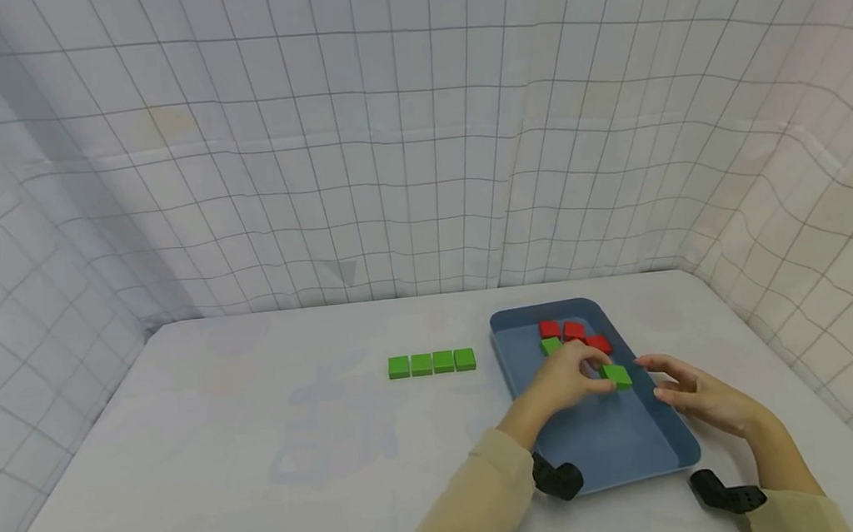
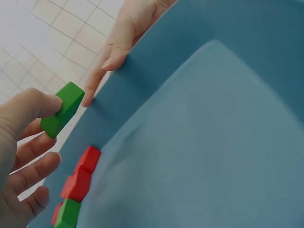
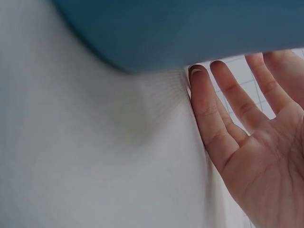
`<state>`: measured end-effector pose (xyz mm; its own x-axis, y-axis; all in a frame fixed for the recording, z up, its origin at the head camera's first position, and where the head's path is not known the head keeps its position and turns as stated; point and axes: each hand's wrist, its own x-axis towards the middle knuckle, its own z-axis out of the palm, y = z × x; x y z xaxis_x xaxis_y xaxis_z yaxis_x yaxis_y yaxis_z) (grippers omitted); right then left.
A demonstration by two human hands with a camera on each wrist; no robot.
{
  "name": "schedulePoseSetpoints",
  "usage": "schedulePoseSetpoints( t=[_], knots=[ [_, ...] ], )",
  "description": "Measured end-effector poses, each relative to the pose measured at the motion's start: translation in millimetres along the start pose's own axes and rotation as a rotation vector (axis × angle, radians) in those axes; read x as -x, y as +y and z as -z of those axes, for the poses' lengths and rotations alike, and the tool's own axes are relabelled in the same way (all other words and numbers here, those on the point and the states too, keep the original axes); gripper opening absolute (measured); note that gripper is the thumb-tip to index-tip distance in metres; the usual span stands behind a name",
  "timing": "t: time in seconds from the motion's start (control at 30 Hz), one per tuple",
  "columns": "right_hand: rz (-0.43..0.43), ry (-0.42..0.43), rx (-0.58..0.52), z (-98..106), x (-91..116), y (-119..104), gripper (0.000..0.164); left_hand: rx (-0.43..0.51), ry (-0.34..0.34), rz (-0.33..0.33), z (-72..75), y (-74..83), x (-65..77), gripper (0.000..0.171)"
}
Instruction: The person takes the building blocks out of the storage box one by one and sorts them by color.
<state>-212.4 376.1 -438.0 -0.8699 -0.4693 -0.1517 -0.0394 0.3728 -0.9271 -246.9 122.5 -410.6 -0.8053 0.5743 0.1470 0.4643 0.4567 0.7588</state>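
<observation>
Two hands are at the lower right of the head view. The left hand (image 1: 565, 379) pinches a green block (image 1: 617, 377) between thumb and fingers, with the other fingers loosely bent and bearing on nothing. The right hand (image 1: 708, 398) holds nothing; its fingers are extended and slightly bent, tips at the right-hand rim of a blue tray (image 1: 606, 444), though I cannot tell how firmly they touch it.

The pinched block is over the right side of the tray, near the right fingertips but apart from them. In the left wrist view it appears at the left of the frame, tilted and raised clear of the tray's floor.

Judging by its crisp edges and flat faces, it is probably painted wood or hard plastic: light, stiff and not fragile. Two opposite faces, taken near their middle, should give the surest hold; smooth sides might let it twist if pinched at a corner.

Just beyond the left hand, toward the tray's upper end, lie three red blocks (image 1: 574, 331) and a second green block (image 1: 551, 345), likely to handle alike. Farther out, at the centre of the frame, four green blocks (image 1: 443, 361) form a row on the white table (image 1: 185, 452), well apart from the right hand.
</observation>
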Motion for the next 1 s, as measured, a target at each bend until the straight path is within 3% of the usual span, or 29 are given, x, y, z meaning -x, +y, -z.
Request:
schedulePoseSetpoints(
  t=[0.3, 0.6, 1.0],
  knots=[
    [0.028, -0.007, 0.006, 0.8, 0.4, 3.3, 0.052, 0.045, -0.011, -0.086, 25.9, -7.2, 15.1, 0.028],
    [0.035, -0.009, -0.053, 0.8, 0.5, 2.9, 0.051, 0.105, 0.002, -0.085, 47.9, -20.9, 31.5, 0.029],
    [0.038, -0.011, -0.061, 0.1, 0.9, 2.7, 0.051, 0.096, 0.057, -0.110, 78.7, -42.9, 52.7, 0.030]
  ],
)
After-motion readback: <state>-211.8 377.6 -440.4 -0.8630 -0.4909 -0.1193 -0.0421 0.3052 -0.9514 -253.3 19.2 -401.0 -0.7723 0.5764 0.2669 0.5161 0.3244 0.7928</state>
